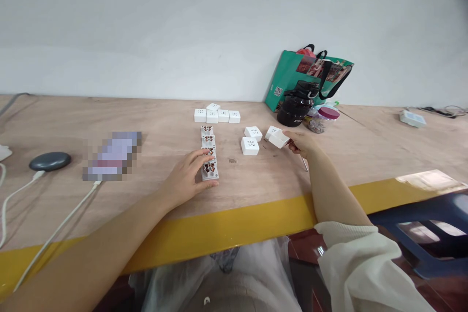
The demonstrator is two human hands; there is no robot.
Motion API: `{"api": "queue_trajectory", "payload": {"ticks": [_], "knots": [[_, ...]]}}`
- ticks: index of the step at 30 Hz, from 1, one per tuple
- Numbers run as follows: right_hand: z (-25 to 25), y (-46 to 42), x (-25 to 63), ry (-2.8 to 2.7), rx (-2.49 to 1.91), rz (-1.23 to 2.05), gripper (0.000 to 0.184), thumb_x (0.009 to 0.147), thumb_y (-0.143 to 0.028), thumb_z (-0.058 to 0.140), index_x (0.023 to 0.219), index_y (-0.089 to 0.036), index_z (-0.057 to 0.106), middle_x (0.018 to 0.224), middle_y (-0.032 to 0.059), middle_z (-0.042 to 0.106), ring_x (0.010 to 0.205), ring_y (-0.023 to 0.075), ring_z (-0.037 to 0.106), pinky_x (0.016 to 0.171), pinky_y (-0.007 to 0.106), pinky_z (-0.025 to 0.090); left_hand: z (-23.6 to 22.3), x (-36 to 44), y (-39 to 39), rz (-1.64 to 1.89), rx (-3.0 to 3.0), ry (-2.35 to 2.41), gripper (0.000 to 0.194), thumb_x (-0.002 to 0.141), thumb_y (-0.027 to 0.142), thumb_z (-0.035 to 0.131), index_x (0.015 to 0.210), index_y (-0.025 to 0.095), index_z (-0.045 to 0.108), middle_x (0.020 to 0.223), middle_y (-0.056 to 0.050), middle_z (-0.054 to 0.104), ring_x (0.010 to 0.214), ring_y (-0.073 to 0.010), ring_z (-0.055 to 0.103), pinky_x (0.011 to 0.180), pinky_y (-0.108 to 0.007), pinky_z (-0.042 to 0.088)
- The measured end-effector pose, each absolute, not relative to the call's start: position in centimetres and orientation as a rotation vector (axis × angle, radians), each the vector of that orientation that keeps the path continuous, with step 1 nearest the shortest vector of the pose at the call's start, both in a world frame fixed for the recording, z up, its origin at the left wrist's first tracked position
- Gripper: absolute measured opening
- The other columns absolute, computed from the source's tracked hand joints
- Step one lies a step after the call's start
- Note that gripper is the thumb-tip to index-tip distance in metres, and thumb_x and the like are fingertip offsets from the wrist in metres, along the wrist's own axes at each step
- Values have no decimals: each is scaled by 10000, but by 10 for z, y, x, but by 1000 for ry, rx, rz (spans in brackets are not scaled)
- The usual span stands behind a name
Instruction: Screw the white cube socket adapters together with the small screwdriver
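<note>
I'm resting my left hand [185, 175] on an opened socket base [209, 171] at the near end of a short line of opened bases, and my fingers are curling over it in a light grip. My right hand [302, 144] is closing in a pinch on a tilted white socket [278, 139], and a thin metal tool [304, 163] is sticking down from between my fingers. That socket is sitting just beside another white socket [272, 132], with two more [252, 140] close by on the wooden table [164, 119]. A cluster of white sockets [215, 115] is sitting beyond the line of bases. Further back, a black bottle [295, 105] is standing in front of a green bag [288, 78] against the wall, and my white sleeve [351, 258] is covering my right forearm.
</note>
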State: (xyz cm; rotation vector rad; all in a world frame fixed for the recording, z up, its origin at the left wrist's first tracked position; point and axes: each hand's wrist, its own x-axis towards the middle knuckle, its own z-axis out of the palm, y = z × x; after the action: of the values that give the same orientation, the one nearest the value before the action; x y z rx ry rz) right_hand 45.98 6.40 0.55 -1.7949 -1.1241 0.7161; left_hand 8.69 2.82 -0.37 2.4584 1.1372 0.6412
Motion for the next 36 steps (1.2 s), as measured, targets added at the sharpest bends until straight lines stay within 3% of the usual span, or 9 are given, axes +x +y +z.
{"api": "queue_trajectory", "payload": {"ticks": [7, 14, 18, 23, 29, 32, 36], "knots": [[2, 70, 463, -982, -1879, 837, 215, 769, -375, 588, 702, -172, 561, 466, 19, 527, 348, 71, 326, 316, 208, 209, -2, 87, 28, 650, 2445, 1139, 576, 792, 589, 556, 1251, 250, 479, 1401, -79, 409, 1297, -284, 365, 1082, -465, 303], [3, 63, 480, -1054, -1806, 547, 223, 802, -371, 509, 846, -162, 573, 581, 3, 509, 419, 76, 332, 380, 223, 242, -1, 87, 29, 645, 2428, 1142, 607, 769, 602, 575, 1263, 266, 466, 1408, -81, 397, 1307, -288, 350, 1084, -472, 292], [6, 59, 477, -1242, -1761, 376, 244, 736, -306, 578, 936, -168, 601, 737, 19, 563, 601, 119, 474, 572, 263, 401, -2, 86, 30, 636, 2423, 1156, 614, 764, 608, 574, 1258, 259, 468, 1412, -83, 394, 1309, -291, 347, 1084, -471, 289], [9, 55, 466, -1526, -1756, 278, 272, 648, -247, 649, 910, -182, 612, 953, 44, 575, 822, 168, 519, 785, 320, 410, -1, 84, 32, 622, 2429, 1165, 647, 753, 613, 582, 1280, 262, 446, 1418, -83, 388, 1311, -295, 348, 1078, -464, 297], [12, 48, 455, -1874, -1893, 195, 155, 688, -205, 584, 840, -193, 613, 940, 62, 594, 860, 198, 544, 770, 324, 413, 2, 80, 37, 588, 2413, 1201, 730, 723, 640, 594, 1303, 233, 420, 1403, -101, 411, 1288, -318, 376, 1064, -481, 308], [12, 48, 454, -1821, -1892, 186, 98, 706, -199, 552, 778, -191, 618, 863, 60, 630, 809, 200, 558, 725, 317, 413, 6, 77, 38, 678, 2311, 1259, 650, 793, 626, 510, 1298, 226, 422, 1371, -99, 452, 1255, -302, 423, 1029, -449, 355], [16, 49, 455, -1498, -1829, 51, 184, 774, -279, 469, 831, -182, 615, 801, 57, 642, 732, 191, 557, 670, 318, 411, 9, 70, 48, 868, 2045, 1487, 486, 883, 573, 352, 1166, 211, 510, 1244, -70, 565, 1144, -257, 521, 950, -372, 420]]}}
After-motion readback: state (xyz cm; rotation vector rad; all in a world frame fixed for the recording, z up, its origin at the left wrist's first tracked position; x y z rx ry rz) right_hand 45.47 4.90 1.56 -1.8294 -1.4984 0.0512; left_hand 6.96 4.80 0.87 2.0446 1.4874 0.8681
